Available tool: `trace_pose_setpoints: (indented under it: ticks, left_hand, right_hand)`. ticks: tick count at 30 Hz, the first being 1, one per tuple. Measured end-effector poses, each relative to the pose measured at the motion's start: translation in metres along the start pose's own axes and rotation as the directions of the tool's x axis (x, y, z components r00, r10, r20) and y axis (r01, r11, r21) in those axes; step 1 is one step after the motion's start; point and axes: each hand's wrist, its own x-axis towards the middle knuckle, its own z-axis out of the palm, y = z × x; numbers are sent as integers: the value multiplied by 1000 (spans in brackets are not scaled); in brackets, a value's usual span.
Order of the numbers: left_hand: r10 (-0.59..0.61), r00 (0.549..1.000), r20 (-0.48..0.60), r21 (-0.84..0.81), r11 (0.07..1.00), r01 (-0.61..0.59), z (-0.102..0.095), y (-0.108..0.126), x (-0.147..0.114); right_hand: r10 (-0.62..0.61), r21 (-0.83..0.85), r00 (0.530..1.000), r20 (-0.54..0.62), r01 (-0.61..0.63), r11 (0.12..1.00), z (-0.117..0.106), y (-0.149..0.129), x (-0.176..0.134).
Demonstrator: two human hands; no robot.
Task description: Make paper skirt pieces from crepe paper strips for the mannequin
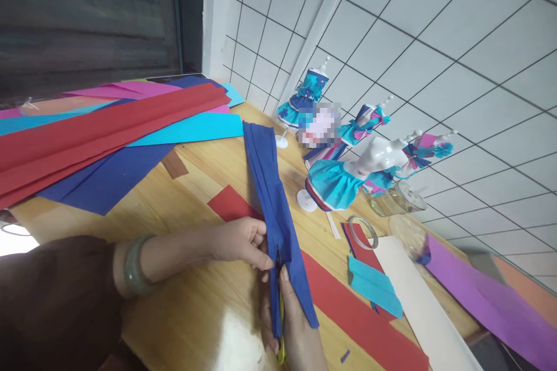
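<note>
A long folded strip of dark blue crepe paper (263, 171) stretches in front of me. My left hand (243, 243) pinches its left edge between thumb and fingers. From below, my right hand (298, 324) grips scissors (281, 319) with yellow handles. Their dark blades point away from me and lie in the blue paper, just right of my left fingertips. Part of the handles is hidden by the fingers and paper. Beneath the blue paper, a red paper strip (357, 307) lies across the wooden table (209, 313).
Stacked red paper (108, 127) and other coloured sheets cover the left side. Several small dress forms in paper outfits, one in a turquoise skirt (335, 182), stand at the back. A tape roll (362, 233), turquoise paper (375, 287), glass jar (398, 200) and purple paper (483, 295) are right.
</note>
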Motion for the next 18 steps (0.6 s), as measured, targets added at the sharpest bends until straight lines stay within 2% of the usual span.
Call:
trace_pose_setpoints:
  ticks: [9,15,18]
  left_hand:
    - [-1,1000,-17,19,1000,2,1,0,-3]
    - [-23,999,-33,-6,1000,23,3,2,-4]
    - [-44,996,-74,10,999,44,3,2,-3]
  right_hand:
    - [14,3,999,-34,-14,1000,3,-13,-8]
    - [68,-49,992,-106,-73,996,4,0,3]
    - [95,-36,990,-103,-100,994,4,-1,2]
